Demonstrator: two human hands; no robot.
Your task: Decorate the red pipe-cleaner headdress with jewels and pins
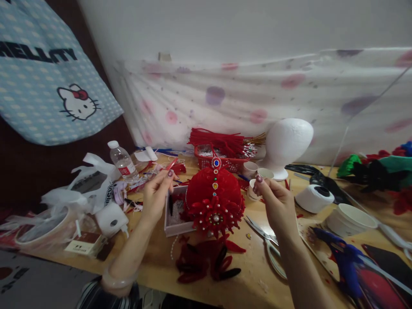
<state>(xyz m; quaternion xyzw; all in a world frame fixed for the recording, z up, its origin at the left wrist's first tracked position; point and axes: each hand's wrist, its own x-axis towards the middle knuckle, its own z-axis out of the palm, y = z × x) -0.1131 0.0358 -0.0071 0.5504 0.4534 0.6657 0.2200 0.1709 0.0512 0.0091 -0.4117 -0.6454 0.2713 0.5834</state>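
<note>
A red velvet headpiece point(210, 184) stands in the middle of the table, with a line of jewels up its front and a pearl-dotted red flower point(216, 218) below. My left hand point(157, 191) is raised left of it, thumb and finger pinched on a slim red stick-like thing point(172, 164). To the headpiece's right my right hand point(273, 199) is closed in a pinch too; whatever lies between its fingertips is too small to make out. Red and black velvet petals point(207, 262) lie in front. Scissors point(265, 234) rest beneath my right hand.
A white foam head point(288, 143) and a red basket point(202, 163) of red stems stand behind. On the right are a thread cone point(313, 198), a white tub point(350, 219) and a blue glue gun point(341, 253). A water bottle point(122, 161) and an open box point(175, 229) are left.
</note>
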